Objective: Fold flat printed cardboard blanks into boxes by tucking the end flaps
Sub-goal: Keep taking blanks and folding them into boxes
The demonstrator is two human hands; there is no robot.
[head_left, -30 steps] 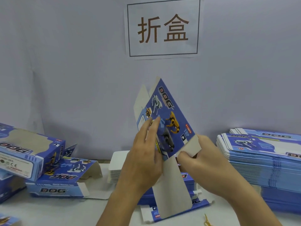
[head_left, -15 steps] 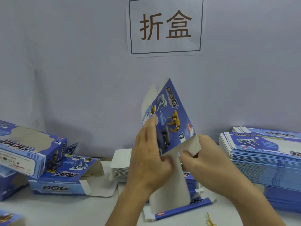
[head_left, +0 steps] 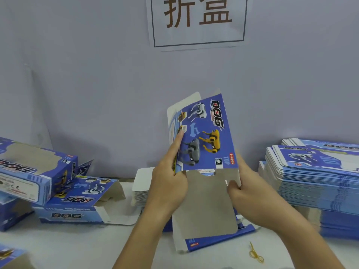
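A printed cardboard blank [head_left: 204,136] is being held up in front of the wall, above the table [head_left: 136,247], its long axis running nearly upright and leaning slightly to the left at the top. Its lower left edge is being gripped by the left hand [head_left: 169,179], with one finger laid straight up the printed face. The grey end flap [head_left: 206,202] is hanging below the printed panel, and its right corner is being pinched by the right hand [head_left: 242,189]. The flap is lying between the two hands, with the right hand nearer to its free edge, so the coming tuck is probably being led from that side. A stack of flat blanks [head_left: 314,177] is lying to the right, and folded boxes [head_left: 35,171] are lying to the left.
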